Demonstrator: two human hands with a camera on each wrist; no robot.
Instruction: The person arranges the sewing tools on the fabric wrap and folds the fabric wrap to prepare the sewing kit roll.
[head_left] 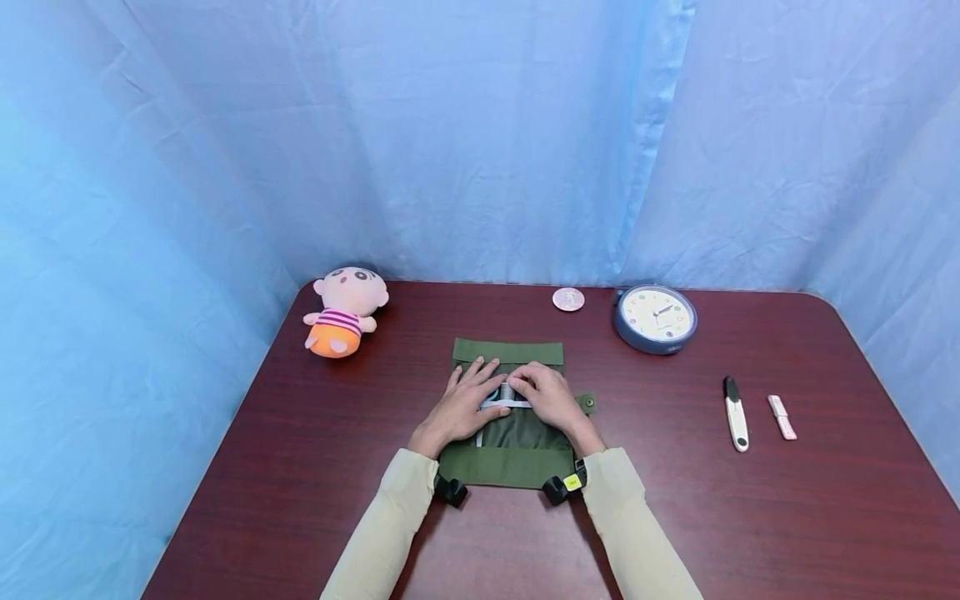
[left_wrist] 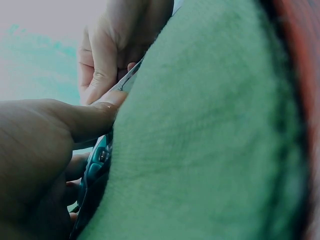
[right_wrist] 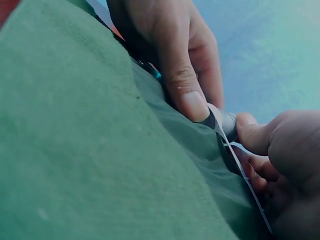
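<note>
Left hand (head_left: 463,408) spread, right hand (head_left: 553,398) pinching a grey cylinder (head_left: 507,392) in a green pouch (head_left: 506,467). Blue curtain (head_left: 465,150), twelve o'clock beyond the table (head_left: 285,483).

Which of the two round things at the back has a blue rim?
The clock, with its blue rim; the disc to its left is pale pink.

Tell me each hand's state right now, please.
Left hand: open, resting on the green pouch.
Right hand: closed, holding the grey cylinder.
</note>
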